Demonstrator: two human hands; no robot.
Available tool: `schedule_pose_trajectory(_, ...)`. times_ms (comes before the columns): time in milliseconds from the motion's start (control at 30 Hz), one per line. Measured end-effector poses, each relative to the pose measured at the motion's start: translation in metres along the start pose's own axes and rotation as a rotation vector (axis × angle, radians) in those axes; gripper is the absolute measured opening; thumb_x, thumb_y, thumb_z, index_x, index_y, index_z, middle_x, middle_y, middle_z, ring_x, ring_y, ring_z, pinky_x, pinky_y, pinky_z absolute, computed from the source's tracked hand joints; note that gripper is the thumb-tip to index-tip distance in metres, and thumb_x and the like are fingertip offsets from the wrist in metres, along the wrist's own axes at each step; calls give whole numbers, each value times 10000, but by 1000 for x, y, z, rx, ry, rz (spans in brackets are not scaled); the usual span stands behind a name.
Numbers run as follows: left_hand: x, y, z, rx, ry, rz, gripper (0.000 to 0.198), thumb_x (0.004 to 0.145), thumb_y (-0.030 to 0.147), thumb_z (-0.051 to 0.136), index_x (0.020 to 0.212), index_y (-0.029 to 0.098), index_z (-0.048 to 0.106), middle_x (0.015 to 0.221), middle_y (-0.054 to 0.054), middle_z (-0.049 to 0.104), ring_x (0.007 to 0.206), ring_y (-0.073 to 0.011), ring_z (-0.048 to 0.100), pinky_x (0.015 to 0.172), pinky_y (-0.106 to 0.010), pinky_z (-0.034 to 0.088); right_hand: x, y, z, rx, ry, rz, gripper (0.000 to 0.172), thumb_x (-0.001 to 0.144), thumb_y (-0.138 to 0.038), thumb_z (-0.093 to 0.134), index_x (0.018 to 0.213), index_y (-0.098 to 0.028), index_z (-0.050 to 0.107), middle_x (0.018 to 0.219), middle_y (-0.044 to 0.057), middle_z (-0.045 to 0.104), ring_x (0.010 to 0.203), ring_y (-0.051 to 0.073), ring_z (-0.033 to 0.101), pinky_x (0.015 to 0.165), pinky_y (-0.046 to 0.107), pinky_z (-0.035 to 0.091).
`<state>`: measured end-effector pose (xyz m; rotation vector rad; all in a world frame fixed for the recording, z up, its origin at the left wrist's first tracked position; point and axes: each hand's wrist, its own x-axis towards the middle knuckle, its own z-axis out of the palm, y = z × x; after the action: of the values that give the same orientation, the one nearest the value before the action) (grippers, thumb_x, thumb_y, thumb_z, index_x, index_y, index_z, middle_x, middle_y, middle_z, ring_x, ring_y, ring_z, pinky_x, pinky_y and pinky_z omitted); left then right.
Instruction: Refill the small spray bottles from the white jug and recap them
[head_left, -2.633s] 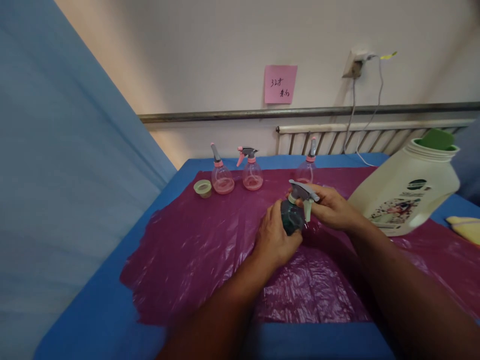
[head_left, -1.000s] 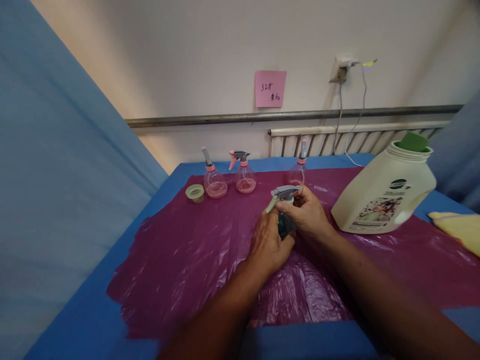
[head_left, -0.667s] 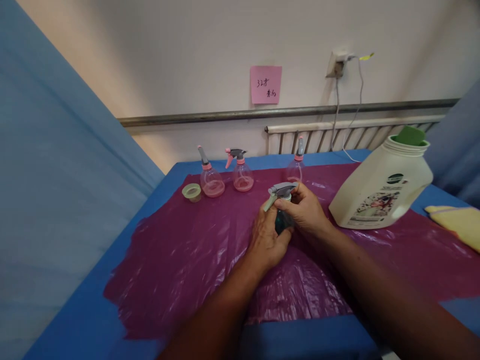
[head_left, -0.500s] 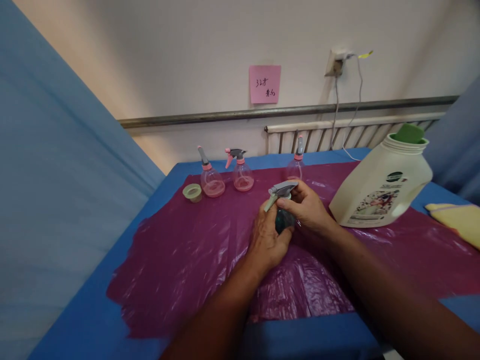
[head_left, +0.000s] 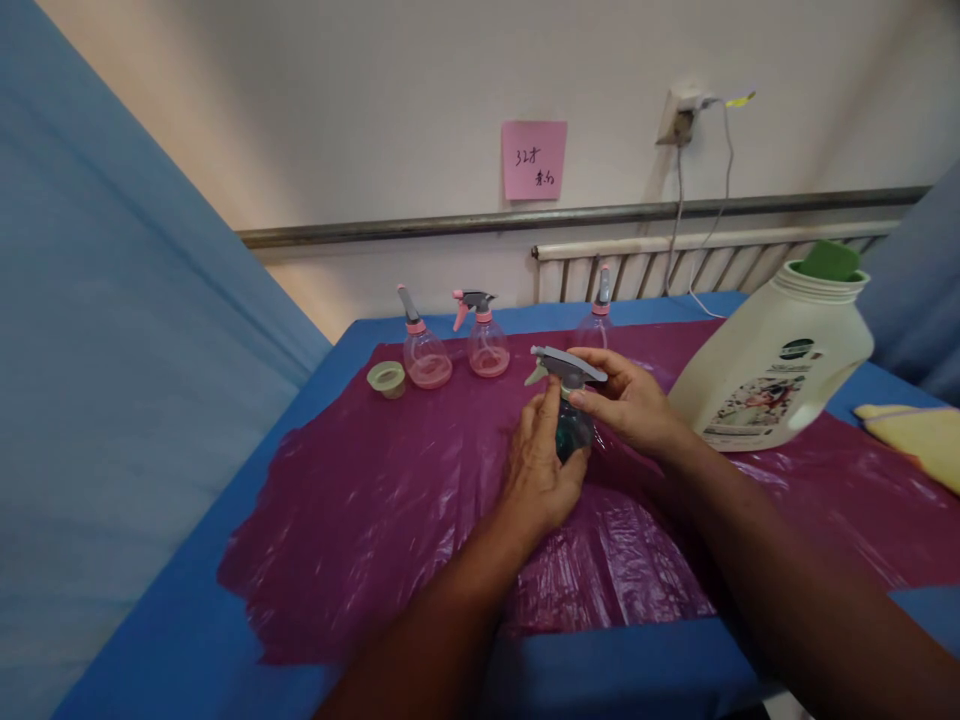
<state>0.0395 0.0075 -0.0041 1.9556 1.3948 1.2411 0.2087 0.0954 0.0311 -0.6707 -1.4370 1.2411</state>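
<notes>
Both hands are on one small spray bottle [head_left: 574, 430] with a dark green body and a grey trigger head with a pale trigger. My left hand [head_left: 541, 465] wraps round its body, fingers closed, one finger reaching up to the neck. My right hand [head_left: 626, 400] closes its fingers on the collar and the side of the spray head [head_left: 564, 365]. The bottle stands upright on the purple plastic sheet [head_left: 390, 500]. Beyond it are a spray bottle with pink liquid [head_left: 427, 365], a second pink one [head_left: 488, 352], and a third [head_left: 598, 325], partly hidden behind my right hand.
A large cream detergent jug [head_left: 765, 370], its open neck holding something green, stands right of my hands. A small pale green cup [head_left: 387, 380] sits at the left. A yellow cloth [head_left: 911, 435] lies at the right edge. Blue curtains [head_left: 150, 250] hang on the left.
The spray head has turned, so its nozzle now points left and its grey rear end shows over my right hand. My right fingers have shifted on the collar. My left hand keeps its hold.
</notes>
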Motion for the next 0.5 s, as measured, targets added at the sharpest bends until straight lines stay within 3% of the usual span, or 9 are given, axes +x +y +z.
schedule_pose_trajectory(133,0,1,0,-17,6,0,1014,998,225,720,1831,400,170,1760,-109,452,1634,-352,461,1367,-619,398,1,1,4,-22,7,0,647,747,-439,1042,1307,-277,760,1288,62,830,1181,247,766,1120,437,590)
schedule_pose_trajectory(267,2,-1,1,5,15,-9,881,992,237,731,1774,323,335,1772,-130,458,1641,-366,459,1374,-622,387,0,5,11,-66,68,-15,670,720,-425,1040,1299,-268,742,1168,41,827,1084,234,761,1055,423,603)
schedule_pose_trajectory(367,3,-3,3,15,25,-16,779,985,259,750,1702,297,449,1736,-129,508,1616,-373,492,1365,-627,403,-1,9,17,-95,85,-23,536,746,-429,1007,1189,-263,756,1093,30,824,1037,230,754,1030,422,598)
schedule_pose_trajectory(500,3,-4,4,22,38,-13,768,974,245,759,1684,320,475,1742,-114,505,1619,-378,492,1364,-645,405,0,10,18,-86,34,-3,422,756,-464,997,1035,-251,763,1048,34,827,1020,239,761,1045,448,594)
